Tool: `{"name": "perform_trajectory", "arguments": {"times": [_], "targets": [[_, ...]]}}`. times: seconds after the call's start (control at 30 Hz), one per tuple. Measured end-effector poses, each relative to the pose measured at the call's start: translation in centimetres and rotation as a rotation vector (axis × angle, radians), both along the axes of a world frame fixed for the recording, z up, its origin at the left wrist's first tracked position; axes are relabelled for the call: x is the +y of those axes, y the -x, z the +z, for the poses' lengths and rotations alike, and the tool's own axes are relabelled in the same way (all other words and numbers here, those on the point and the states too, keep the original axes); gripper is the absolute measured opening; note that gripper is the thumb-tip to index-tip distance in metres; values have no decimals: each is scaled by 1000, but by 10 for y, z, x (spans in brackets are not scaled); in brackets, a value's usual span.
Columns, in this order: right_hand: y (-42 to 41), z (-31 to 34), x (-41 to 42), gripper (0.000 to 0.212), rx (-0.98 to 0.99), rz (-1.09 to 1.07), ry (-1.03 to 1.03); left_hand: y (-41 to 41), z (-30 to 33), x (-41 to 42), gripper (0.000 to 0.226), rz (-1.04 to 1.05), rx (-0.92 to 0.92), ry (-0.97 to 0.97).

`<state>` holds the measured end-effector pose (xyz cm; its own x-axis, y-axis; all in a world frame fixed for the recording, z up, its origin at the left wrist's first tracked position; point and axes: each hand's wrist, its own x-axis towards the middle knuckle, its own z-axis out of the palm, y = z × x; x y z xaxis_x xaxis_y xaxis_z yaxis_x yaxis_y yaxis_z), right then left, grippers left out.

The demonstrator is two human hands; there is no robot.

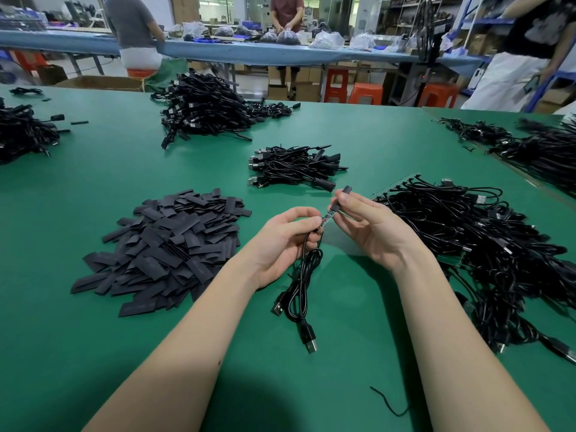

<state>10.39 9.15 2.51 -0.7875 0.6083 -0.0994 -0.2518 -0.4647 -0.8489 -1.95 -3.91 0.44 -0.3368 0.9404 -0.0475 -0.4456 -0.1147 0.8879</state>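
Observation:
My left hand (pixel 285 241) pinches a black USB cable (pixel 304 285) just below its small circuit board (pixel 326 218). The cable hangs in loops down to the green table (pixel 93 182), and its USB plug (pixel 310 342) lies on the mat. My right hand (pixel 371 227) pinches a flat black heat-shrink sleeve (pixel 339 199), whose lower end sits over the board's far tip. Both hands are held above the table, close together.
A heap of flat black sleeves (pixel 162 244) lies to the left. Piles of black cables lie ahead (pixel 296 166), at the back (pixel 202 104) and on the right (pixel 467 244). A loose black wire (pixel 389 403) is near the front. People stand at a blue bench behind.

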Motion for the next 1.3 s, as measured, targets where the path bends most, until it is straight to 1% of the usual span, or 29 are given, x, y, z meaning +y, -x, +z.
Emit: {"name": "perform_trajectory", "arguments": {"times": [0.27, 0.43, 0.53, 0.63, 0.73, 0.83, 0.9, 0.97, 1.03, 1.17, 1.3], "targets": [[-5, 2, -1, 12, -7, 13, -24, 0, -1, -2, 17, -55, -29, -54], [-5, 3, -5, 17, 32, 15, -50, 0, -1, -2, 17, -38, -48, -72], [-4, 3, -7, 14, 46, 35, -44, 0, -1, -3, 22, -32, -52, -88], [-6, 5, -7, 13, 16, 53, -28, 1, -1, -3, 23, -45, -43, -90], [-7, 6, -7, 18, -18, 45, -58, 1, -1, -3, 20, -52, -30, -90], [-5, 5, -12, 12, 70, 60, -51, 0, 1, -3, 18, -57, -58, -119], [-2, 4, -16, 13, 111, 81, -28, 1, 2, -5, 19, -54, -73, -137], [0, 4, -19, 14, 64, 90, -61, 2, 2, -5, 18, -52, -71, -141], [1, 5, -18, 20, 11, 96, -105, 2, 2, -6, 16, -51, -60, -137], [-5, 6, -14, 11, -47, 140, -173, 2, 1, -5, 17, -75, -63, -124], [-7, 5, -14, 15, -55, 164, -199, 0, 0, -4, 16, -84, -46, -112]]}}
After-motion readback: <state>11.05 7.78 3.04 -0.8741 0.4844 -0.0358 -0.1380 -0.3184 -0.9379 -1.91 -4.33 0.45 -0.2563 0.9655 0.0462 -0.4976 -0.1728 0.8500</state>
